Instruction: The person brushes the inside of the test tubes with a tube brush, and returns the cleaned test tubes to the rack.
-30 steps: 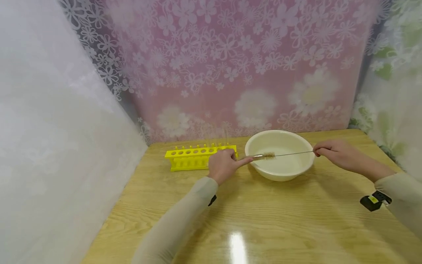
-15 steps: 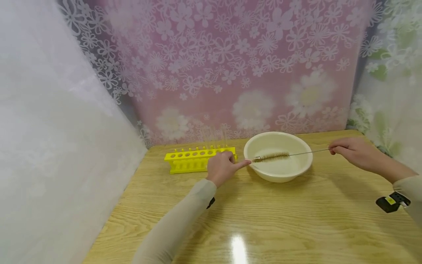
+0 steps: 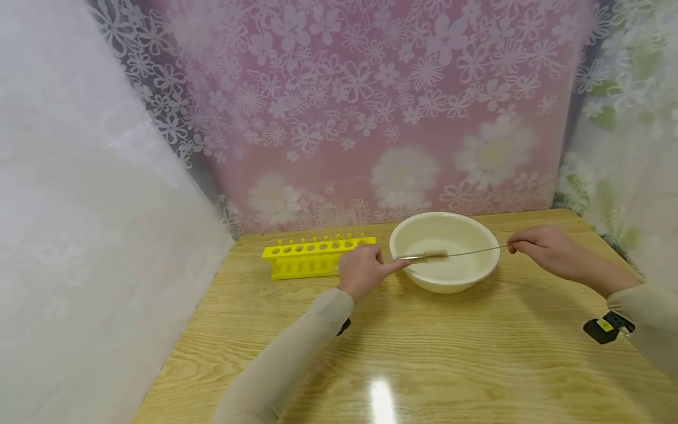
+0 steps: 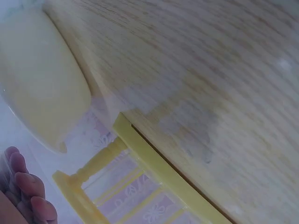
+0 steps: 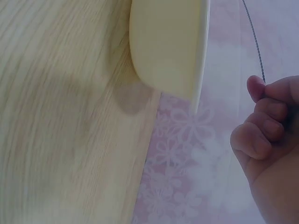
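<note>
In the head view my left hand (image 3: 364, 271) grips a clear glass test tube (image 3: 412, 258), held nearly level with its mouth towards the right. The bristles of a test tube brush (image 3: 436, 254) sit partly inside the tube, and the rest show outside its mouth. My right hand (image 3: 551, 252) pinches the far end of the brush's thin twisted wire (image 5: 256, 42) between thumb and forefinger, the other fingers curled in. Tube and brush are above a cream basin (image 3: 445, 287). How the left fingers wrap the tube is partly hidden.
A yellow test tube rack (image 3: 299, 251) stands left of the basin, behind my left hand, with several clear tubes (image 3: 357, 221) upright in its right part. Both stand on a wooden table (image 3: 424, 353) near its back edge, before a flowered pink curtain (image 3: 365, 88).
My right hand first moved right, drawing more of the bristles out of the tube. It then came back left, and more of the bristles are inside again. The left hand shifted slightly right.
</note>
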Demonstrator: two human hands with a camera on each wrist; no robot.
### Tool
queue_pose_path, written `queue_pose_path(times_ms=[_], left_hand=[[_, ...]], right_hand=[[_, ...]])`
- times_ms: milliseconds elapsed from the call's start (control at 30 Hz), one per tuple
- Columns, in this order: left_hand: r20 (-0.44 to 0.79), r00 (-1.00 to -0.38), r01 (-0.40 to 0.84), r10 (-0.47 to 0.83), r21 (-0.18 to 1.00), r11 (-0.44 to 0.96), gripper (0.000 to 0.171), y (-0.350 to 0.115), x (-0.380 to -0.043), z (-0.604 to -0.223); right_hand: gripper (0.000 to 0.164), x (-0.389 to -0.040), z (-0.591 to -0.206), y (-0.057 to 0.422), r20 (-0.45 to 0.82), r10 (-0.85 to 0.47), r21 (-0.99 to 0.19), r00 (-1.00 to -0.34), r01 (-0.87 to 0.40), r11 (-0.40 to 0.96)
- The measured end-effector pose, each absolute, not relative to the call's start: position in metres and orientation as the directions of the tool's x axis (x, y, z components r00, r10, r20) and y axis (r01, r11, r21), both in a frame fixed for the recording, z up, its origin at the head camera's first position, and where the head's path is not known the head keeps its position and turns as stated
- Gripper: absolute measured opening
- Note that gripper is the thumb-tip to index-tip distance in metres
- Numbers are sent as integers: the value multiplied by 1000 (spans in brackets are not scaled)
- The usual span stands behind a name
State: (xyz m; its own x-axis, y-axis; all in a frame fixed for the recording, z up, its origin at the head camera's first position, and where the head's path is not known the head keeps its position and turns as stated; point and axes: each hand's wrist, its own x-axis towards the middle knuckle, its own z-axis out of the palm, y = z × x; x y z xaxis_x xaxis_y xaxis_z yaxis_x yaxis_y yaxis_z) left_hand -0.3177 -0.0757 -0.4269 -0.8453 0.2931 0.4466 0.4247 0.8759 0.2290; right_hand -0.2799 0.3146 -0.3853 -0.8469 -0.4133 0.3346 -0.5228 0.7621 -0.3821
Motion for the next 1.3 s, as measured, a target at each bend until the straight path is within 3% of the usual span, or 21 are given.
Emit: queue_pose_path(times_ms=[200,500,767,1300], left_hand=[[453,-846,413,282,223,883,70,-74,-318,-427],[408,-872,392,268,258,883,67,-67,-314,-424],[421,-859,414,292,233,880,65,-57,-313,-423],[432,-849,438,303,258,861,65,-62,-314,-424]], right_hand=[[23,-283,-385,295,315,-419,-409,-852,-520,750],[22,-289,-390,251,300,-488,-454,-820,-573,683],[24,-294,-392,204,276,-562,-488,-780,-617,617],[26,-297,-390,215,273,-573,-480,-773,-626,615]])
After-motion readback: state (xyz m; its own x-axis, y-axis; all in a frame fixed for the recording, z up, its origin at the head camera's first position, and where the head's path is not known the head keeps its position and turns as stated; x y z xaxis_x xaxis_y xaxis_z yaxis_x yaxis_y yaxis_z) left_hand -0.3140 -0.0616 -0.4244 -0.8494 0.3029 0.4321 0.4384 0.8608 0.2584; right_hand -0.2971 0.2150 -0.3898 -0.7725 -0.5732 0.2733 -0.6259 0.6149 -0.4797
